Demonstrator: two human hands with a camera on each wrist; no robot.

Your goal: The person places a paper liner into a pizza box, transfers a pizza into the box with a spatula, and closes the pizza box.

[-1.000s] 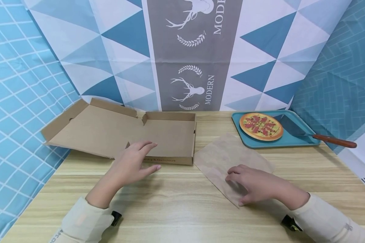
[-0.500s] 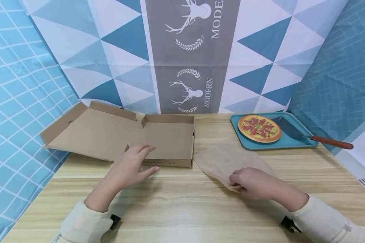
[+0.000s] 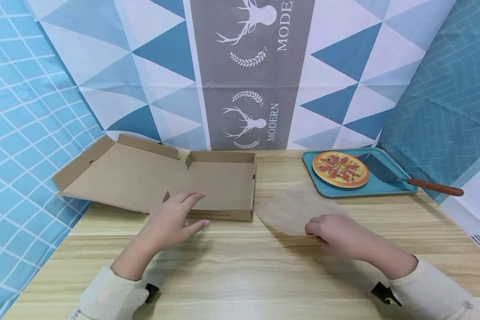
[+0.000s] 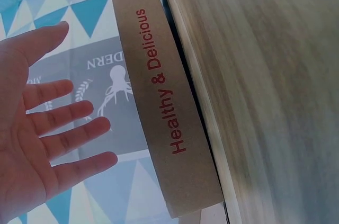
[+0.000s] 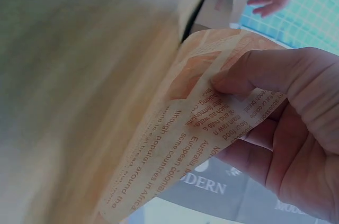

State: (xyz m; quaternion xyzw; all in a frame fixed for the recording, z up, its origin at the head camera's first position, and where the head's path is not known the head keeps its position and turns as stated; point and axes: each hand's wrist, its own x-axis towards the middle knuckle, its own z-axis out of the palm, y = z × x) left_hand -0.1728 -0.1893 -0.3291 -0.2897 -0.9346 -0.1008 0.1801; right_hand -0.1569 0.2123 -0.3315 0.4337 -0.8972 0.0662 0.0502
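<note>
My right hand (image 3: 338, 235) pinches the near corner of a brown sheet of printed food paper (image 3: 294, 209) and lifts that edge off the table. In the right wrist view the thumb lies over the paper's printed underside (image 5: 180, 134), fingers behind it. My left hand (image 3: 176, 218) is held over the front wall of an unfolded cardboard pizza box (image 3: 224, 186), its fingers spread and holding nothing. Red "Healthy & Delicious" lettering marks the box's front wall (image 4: 164, 91) in the left wrist view.
A blue tray (image 3: 328, 192) at the back right carries a pizza (image 3: 340, 170) and a pizza server whose wooden handle (image 3: 436, 186) juts past the tray's right edge. The box's raised lid (image 3: 120, 178) leans toward the left wall.
My right hand has closed on the paper's near corner and raised it, folding that edge up and away. The left hand stays over the box.
</note>
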